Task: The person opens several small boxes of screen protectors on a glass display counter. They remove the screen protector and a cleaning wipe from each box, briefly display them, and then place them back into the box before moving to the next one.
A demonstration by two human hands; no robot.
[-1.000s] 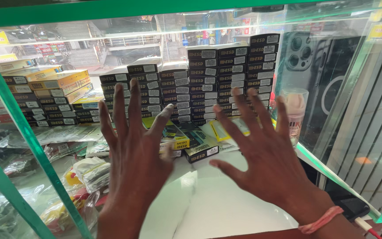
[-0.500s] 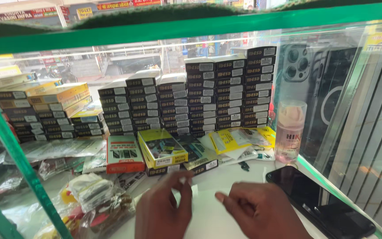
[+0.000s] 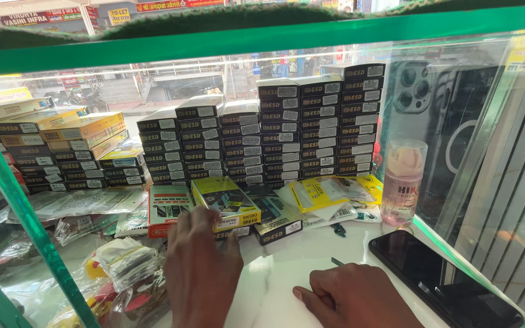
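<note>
My left hand (image 3: 202, 267) rests palm down on the white counter (image 3: 287, 267), its fingertips touching the front edge of a yellow-green flat box (image 3: 223, 200) that lies beside a red box (image 3: 166, 206). My right hand (image 3: 353, 294) lies curled on the counter to the right, with a thin dark sliver (image 3: 337, 262) poking out just above its knuckles; I cannot tell whether the fingers pinch it. A black phone (image 3: 439, 276) lies face up right of that hand.
Stacks of dark small boxes (image 3: 287, 130) line the back behind glass, with yellow boxes (image 3: 74, 130) at the left. A pink bottle (image 3: 402, 182) stands at the right. Plastic packets (image 3: 123, 261) crowd the left, behind a green frame post (image 3: 25, 218).
A second ago both hands were raised with fingers spread toward the stacks. They have dropped to the counter, the left reaching the yellow-green box, the right curling by the phone.
</note>
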